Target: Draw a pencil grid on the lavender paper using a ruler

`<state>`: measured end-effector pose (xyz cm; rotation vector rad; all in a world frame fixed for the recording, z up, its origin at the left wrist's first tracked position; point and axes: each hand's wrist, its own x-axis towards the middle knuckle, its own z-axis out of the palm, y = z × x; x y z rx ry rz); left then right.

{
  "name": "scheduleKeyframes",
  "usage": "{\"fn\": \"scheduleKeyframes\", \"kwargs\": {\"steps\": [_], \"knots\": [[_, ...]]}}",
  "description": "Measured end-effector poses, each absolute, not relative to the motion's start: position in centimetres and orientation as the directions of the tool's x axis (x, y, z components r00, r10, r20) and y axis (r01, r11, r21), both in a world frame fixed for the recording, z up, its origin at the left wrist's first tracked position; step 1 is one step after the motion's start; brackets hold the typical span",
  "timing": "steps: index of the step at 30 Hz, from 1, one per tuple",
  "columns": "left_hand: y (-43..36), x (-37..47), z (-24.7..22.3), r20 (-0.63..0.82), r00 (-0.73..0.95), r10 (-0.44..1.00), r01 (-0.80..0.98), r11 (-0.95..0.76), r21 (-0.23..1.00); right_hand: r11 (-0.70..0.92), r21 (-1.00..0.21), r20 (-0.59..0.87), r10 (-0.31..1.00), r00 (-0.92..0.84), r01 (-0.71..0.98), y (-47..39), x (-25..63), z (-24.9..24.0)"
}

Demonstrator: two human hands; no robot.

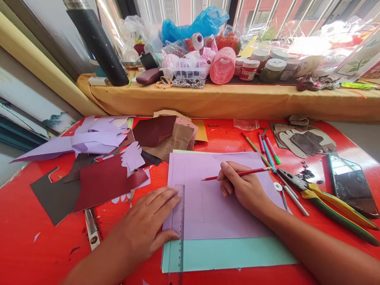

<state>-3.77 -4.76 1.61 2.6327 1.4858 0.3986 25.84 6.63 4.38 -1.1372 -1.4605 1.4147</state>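
Note:
A purple sheet (231, 213) with thin pencil lines lies over a teal sheet (237, 253) on the red table (23, 221). Along the purple sheet's left side, a clear ruler (181, 213) runs lengthwise. My left hand (157, 219) presses on the ruler, its fingers spread and flat over the left edge. Over the sheet's right half, my right hand (242, 184) is closed around a red pencil (251, 172), whose tip points left near a drawn line.
Leather scraps (102, 182) and cut purple paper (97, 138) are piled left, above scissors (92, 231). Pens (268, 152), pliers (323, 198) and a phone (353, 184) lie right. Behind, a cloth-covered ledge (208, 101) holds jars (249, 70) and a blue bag (198, 25).

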Motion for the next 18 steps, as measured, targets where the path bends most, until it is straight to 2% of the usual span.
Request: {"fn": "scheduleKeyframes", "kwargs": {"steps": [11, 18], "knots": [[-4.64, -3.85, 1.74, 0.171, 0.487, 0.856, 0.82, -0.516, 0.247, -0.055, -0.993, -0.079, 0.965, -0.25, 0.102, 6.73, 25.8, 4.44], [-4.36, -3.73, 2.36, 0.177, 0.516, 0.838, 0.814, -0.544, 0.203, -0.04, -0.99, -0.073, 0.964, -0.254, 0.131, 6.77, 25.91, 4.47]]}}
